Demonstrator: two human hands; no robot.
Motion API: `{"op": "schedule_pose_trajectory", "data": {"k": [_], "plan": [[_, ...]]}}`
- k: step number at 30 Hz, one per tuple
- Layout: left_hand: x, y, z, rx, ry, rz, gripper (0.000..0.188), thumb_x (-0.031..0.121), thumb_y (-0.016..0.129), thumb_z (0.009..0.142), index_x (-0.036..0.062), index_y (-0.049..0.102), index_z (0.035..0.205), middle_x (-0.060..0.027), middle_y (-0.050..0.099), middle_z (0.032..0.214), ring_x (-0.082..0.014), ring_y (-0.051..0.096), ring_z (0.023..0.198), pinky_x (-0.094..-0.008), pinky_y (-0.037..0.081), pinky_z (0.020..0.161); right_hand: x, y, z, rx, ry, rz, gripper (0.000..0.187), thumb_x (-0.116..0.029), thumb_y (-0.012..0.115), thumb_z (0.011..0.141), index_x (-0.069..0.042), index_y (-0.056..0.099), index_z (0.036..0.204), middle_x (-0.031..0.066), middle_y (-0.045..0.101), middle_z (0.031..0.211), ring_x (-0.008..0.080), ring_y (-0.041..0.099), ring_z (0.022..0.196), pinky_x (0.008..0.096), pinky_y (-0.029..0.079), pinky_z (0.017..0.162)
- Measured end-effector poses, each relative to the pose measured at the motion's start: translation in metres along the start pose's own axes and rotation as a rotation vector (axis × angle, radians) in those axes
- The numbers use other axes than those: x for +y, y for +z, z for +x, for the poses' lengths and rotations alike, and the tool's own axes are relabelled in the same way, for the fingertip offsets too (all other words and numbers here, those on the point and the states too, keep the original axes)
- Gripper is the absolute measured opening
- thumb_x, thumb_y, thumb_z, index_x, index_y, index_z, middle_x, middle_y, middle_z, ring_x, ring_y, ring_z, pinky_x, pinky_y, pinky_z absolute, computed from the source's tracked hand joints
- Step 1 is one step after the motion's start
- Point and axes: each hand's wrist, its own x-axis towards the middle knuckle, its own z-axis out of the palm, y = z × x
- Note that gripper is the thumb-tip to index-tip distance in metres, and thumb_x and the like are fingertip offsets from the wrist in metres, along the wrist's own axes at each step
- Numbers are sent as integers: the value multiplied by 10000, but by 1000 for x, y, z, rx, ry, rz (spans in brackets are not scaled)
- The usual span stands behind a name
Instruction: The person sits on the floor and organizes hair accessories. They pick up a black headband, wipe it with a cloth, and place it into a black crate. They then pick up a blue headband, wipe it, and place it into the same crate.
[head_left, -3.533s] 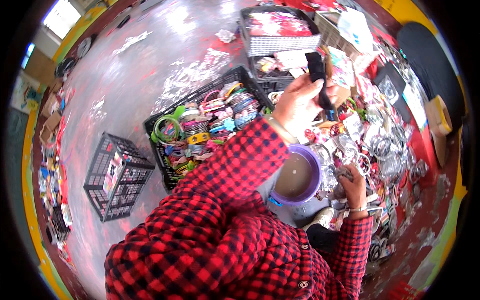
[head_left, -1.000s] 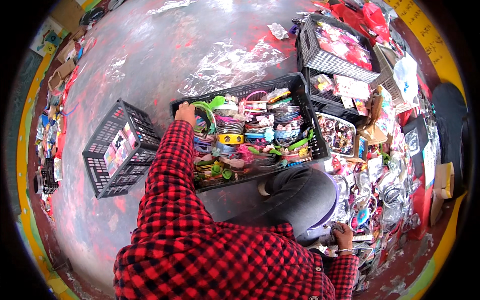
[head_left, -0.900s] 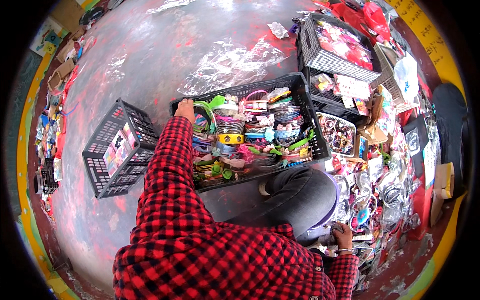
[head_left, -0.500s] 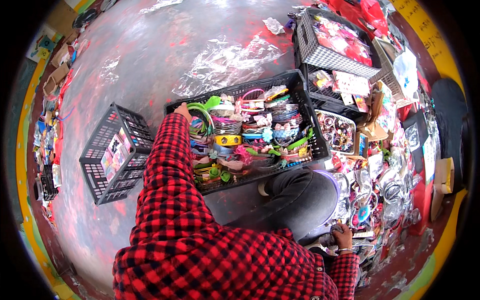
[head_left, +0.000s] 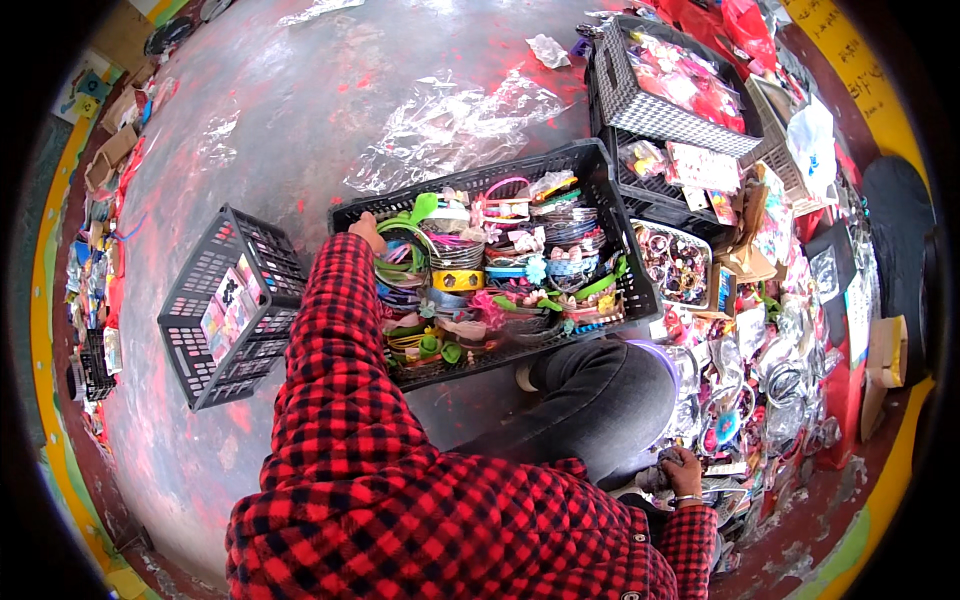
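My left hand is inside the left end of a black plastic crate. Its fingers look bent together against a bunch of green headbands; what they grip is hidden. Rows of headbands fill the crate, some with bows, flowers and leaf shapes, among them a yellow band and a green leaf-topped one. Low on the right, beside my bent knee, my right hand is closed on a dark grey crumpled bundle that looks like cloth.
A smaller black crate with pink packs stands at left. Clear plastic sheeting lies beyond the big crate. Stacked crates, a white basket of hair ties and bagged accessories crowd the right.
My left hand has come slightly nearer to me along the crate's left end, and the green headbands beside it have shifted a little. My right hand has barely moved.
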Motion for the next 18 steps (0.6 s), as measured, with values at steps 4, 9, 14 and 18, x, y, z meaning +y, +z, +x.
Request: {"op": "schedule_pose_trajectory", "data": {"k": [4,9,14,18], "plan": [[-3,10,-3,144,100,137,653,188,737,551,42,488,1137,-198,515,1161,-340,512,1072,-387,459,882,-8,-2,-5,0,-16,-34,390,-156,681,644,-29,615,1007,123,653,860,198,622,790,311,485,727],[-6,9,-8,49,99,165,670,222,757,527,71,516,1134,-206,484,1192,-339,506,1079,-378,423,923,-14,-2,-5,6,-53,12,382,-131,663,637,-18,617,998,89,649,847,171,612,776,293,486,725],[-12,13,-35,32,117,-98,712,221,769,540,60,439,1150,-198,544,1095,-324,524,1058,-371,428,892,-20,-2,-6,18,-104,21,357,-158,645,657,-62,623,1000,137,660,833,205,636,784,318,485,714],[-2,-1,-78,74,174,-57,696,221,767,564,48,426,1144,-192,567,1076,-323,544,1028,-372,427,877,-19,-3,-5,50,-125,-14,357,-147,641,660,-68,618,1008,136,658,829,209,636,783,317,484,715]]}}
